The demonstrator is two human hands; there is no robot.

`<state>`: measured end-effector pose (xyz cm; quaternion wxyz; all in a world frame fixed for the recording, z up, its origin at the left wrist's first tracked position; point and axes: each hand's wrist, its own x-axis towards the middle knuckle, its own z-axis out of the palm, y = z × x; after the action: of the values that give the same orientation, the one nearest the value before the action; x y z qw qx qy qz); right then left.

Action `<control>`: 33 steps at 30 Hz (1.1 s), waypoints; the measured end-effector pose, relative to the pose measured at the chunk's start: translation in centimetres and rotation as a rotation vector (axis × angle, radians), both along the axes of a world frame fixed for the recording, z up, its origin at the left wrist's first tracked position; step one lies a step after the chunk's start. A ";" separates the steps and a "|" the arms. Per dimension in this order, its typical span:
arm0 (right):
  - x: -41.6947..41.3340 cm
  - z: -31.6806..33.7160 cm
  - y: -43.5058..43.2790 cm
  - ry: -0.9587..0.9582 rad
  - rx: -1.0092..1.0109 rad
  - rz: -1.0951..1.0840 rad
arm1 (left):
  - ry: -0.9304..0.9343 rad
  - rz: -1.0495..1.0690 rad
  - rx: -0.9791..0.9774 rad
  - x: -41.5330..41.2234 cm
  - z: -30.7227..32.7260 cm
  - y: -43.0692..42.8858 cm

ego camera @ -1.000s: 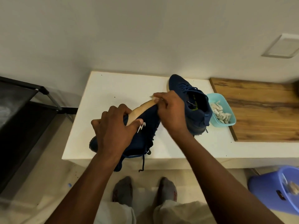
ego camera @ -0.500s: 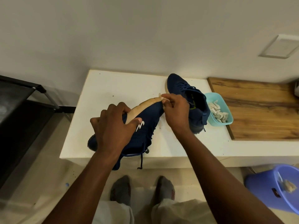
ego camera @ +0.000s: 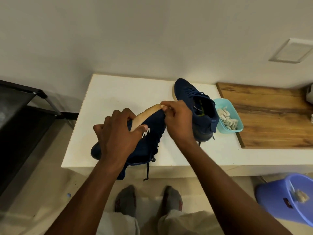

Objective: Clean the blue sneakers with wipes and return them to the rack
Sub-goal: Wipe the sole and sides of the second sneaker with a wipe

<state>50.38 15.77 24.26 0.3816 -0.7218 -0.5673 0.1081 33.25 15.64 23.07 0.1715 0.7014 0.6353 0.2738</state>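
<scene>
**Toe of the sole under the wipe**

One sneaker (ego camera: 153,139) is held tipped on its side at the near edge of the table (ego camera: 118,92), its heel hanging past that edge and its tan sole (ego camera: 145,115) turned up and to the left. The left hand (ego camera: 118,139) grips it round the middle, fingers curled over the sole and thumb pressed on the upper beside the white logo. That probably steadies the shoe and keeps the sole exposed to the other hand.

The right hand (ego camera: 179,121) is pinched closed at the toe end of the sole. A pale scrap shows at its fingertips, most likely a wipe (ego camera: 166,108), though little of it is visible. The step looks like rubbing the sole's edge near the toe.

The second sneaker (ego camera: 194,99) stands upright toward the far edge, right of centre, just beside a teal tub (ego camera: 220,101) of wipes, handy for the right hand. A purple bucket (ego camera: 274,200) on the floor holds what looks like used wipes. The rack (ego camera: 25,124) stands off the table's left edge; neither shoe is back on it yet.
</scene>
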 end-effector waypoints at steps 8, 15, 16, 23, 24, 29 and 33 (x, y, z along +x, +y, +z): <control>-0.2 0.2 1.1 -0.075 0.019 0.067 | -0.012 0.001 -0.010 -0.3 0.0 0.1; -0.9 -0.1 0.3 -0.003 0.003 0.051 | 0.020 -0.007 -0.093 -2.5 0.8 0.4; -2.2 0.0 0.0 -0.072 0.015 0.122 | 0.011 -0.003 -0.108 -3.0 0.8 0.3; -1.5 -1.4 1.0 -0.142 0.021 0.126 | -0.048 -0.001 -0.141 -3.3 0.9 0.2; -0.1 -2.0 1.3 -0.093 -0.018 0.028 | -0.047 -0.004 -0.147 -3.3 0.9 0.1; 0.7 -3.1 0.7 0.057 -0.063 -0.068 | -0.053 -0.008 -0.143 -3.2 0.8 0.1; -2.3 -1.3 1.0 -0.034 0.083 0.101 | -0.060 0.001 -0.146 -3.3 0.7 0.3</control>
<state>48.07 16.76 22.94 0.3956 -0.6776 -0.6133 0.0913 29.99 15.96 23.77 0.2407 0.6784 0.6484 0.2477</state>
